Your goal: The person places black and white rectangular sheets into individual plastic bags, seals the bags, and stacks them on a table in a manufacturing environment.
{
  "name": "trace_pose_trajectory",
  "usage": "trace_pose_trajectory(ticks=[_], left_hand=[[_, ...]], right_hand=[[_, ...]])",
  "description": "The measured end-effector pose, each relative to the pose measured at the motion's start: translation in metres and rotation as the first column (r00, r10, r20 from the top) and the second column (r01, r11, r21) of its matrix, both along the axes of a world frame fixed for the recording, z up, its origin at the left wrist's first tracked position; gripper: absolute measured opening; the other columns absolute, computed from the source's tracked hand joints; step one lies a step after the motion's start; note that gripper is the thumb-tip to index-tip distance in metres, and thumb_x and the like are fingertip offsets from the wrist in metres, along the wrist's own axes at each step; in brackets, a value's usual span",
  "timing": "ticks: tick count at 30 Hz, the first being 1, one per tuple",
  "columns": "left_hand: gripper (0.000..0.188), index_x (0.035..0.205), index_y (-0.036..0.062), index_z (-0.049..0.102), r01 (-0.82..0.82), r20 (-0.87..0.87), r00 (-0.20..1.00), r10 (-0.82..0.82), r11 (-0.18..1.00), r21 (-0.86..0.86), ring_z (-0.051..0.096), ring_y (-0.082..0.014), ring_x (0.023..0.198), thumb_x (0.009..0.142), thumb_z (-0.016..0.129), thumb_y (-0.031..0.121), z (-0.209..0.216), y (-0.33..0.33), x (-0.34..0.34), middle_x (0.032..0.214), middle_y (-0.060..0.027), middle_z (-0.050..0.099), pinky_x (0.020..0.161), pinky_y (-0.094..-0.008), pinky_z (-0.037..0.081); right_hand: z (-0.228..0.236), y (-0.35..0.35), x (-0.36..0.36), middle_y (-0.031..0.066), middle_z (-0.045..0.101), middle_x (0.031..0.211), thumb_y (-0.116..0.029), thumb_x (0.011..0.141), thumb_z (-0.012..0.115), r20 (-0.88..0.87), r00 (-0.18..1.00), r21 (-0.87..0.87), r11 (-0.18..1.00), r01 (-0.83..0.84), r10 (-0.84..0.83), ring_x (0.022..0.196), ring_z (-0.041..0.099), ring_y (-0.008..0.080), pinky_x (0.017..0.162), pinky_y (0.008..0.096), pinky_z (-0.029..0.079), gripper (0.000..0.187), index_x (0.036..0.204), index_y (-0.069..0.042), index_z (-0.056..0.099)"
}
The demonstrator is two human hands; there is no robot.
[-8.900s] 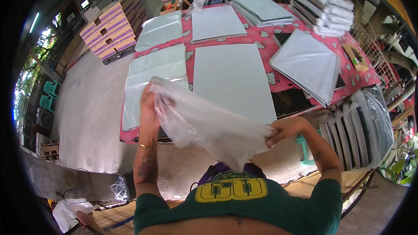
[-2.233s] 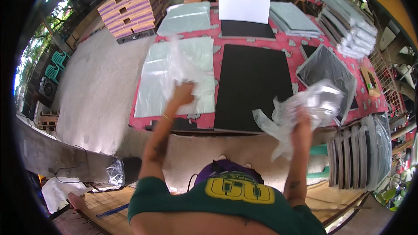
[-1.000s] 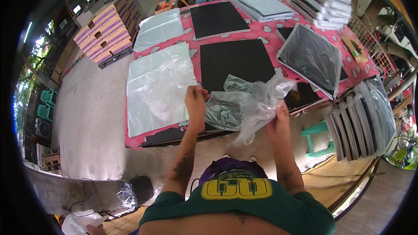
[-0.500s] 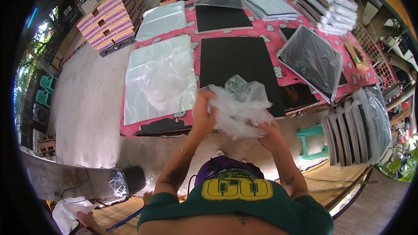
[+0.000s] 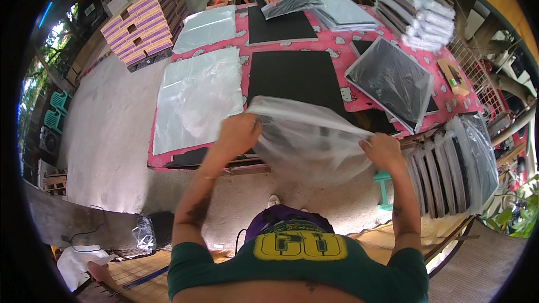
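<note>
A clear plastic bag (image 5: 314, 140) is stretched between my two hands over the table's front edge. My left hand (image 5: 238, 133) pinches one upper corner, and my right hand (image 5: 383, 150) grips the opposite one. The bag's body hangs down towards me, blurred at the bottom. Beyond it lies a flat black board (image 5: 295, 76), its near part covered by the bag. To the left, a stack of clear plastic bags (image 5: 196, 101) rests on the pink patterned table cover (image 5: 243, 81). Black boards in clear plastic (image 5: 390, 81) lie at the right.
Across the table a co-worker's hands (image 5: 273, 0) handle plastic over another black board (image 5: 281, 27). Wrapped stacks (image 5: 415, 11) stand at the far right. Several wrapped boards (image 5: 449, 168) lean upright by the right corner, near a green stool (image 5: 383, 191). Boxes (image 5: 147, 25) are piled at the left.
The crumpled bag has been spread out wide between my hands, which have moved apart. Across the table, the co-worker has leaned in and shifted the plastic.
</note>
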State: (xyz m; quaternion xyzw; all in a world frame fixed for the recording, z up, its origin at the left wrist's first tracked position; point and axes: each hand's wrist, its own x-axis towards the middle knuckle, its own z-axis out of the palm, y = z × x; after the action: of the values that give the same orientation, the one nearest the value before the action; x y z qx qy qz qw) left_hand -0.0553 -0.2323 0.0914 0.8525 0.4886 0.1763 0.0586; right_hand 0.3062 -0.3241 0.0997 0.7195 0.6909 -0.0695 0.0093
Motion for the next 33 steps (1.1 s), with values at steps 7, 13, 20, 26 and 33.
trace_pose_trajectory(ticks=[7,13,20,26,33], left_hand=[[0.034,0.088,0.0,0.065,0.341,0.942,0.326,0.082,0.919,-0.198,0.063,-0.0295,0.084,0.076,0.063,0.031,0.039,-0.056,-0.044,0.098,-0.0163,0.061,0.065,-0.0393,0.052],[0.048,0.117,-0.0023,0.052,0.479,0.241,0.867,-0.435,0.601,-0.639,0.062,-0.0314,0.092,0.085,0.062,0.033,0.034,-0.061,-0.012,0.101,-0.0167,0.063,0.083,-0.0412,0.051],[0.038,0.114,-0.0024,0.055,0.589,0.752,0.631,0.19,0.514,-0.624,0.059,-0.0285,0.104,0.085,0.062,0.022,-0.037,-0.056,-0.061,0.11,-0.0172,0.062,0.085,-0.0412,0.05],[0.029,0.104,-0.0003,0.059,0.674,0.777,0.168,0.607,0.505,-0.54,0.064,-0.0208,0.087,0.088,0.061,0.023,-0.047,-0.052,-0.07,0.093,-0.0108,0.065,0.08,-0.0372,0.053],[0.037,0.11,-0.003,0.054,0.617,0.698,0.359,0.619,0.404,-0.675,0.063,-0.0163,0.077,0.08,0.06,0.018,-0.093,-0.053,-0.104,0.092,-0.0096,0.064,0.072,-0.0292,0.053]], right_hand=[[-0.045,-0.021,0.049,0.021,0.061,0.104,-0.039,0.089,0.053,-0.722,0.678,0.01,0.982,-0.191,0.139,0.093,0.063,0.0334,0.084,0.0451,0.048,0.039,0.091,-0.002,0.066],[-0.063,-0.025,0.062,0.0123,0.059,0.113,-0.031,0.088,0.058,-0.962,-0.236,-0.123,0.989,-0.078,-0.138,0.098,0.061,0.0251,0.086,0.0378,0.05,0.041,0.12,-0.006,0.053],[-0.076,-0.035,0.042,0.0078,0.066,0.087,-0.047,0.091,0.048,-0.917,-0.322,-0.146,0.948,-0.282,-0.237,0.086,0.063,0.0192,0.081,0.0421,0.054,0.05,0.115,-0.005,0.058],[-0.144,-0.052,0.033,0.0162,0.065,0.093,-0.043,0.09,0.05,-0.825,-0.535,0.429,0.819,-0.381,0.184,0.092,0.062,0.0273,0.085,0.0516,0.049,0.048,0.106,0.0,0.063],[-0.179,-0.062,0.077,0.018,0.064,0.1,-0.008,0.078,0.056,-0.649,-0.514,-0.372,0.823,-0.43,-0.561,0.091,0.064,0.0289,0.083,0.0405,0.048,0.029,0.106,-0.002,0.06]])
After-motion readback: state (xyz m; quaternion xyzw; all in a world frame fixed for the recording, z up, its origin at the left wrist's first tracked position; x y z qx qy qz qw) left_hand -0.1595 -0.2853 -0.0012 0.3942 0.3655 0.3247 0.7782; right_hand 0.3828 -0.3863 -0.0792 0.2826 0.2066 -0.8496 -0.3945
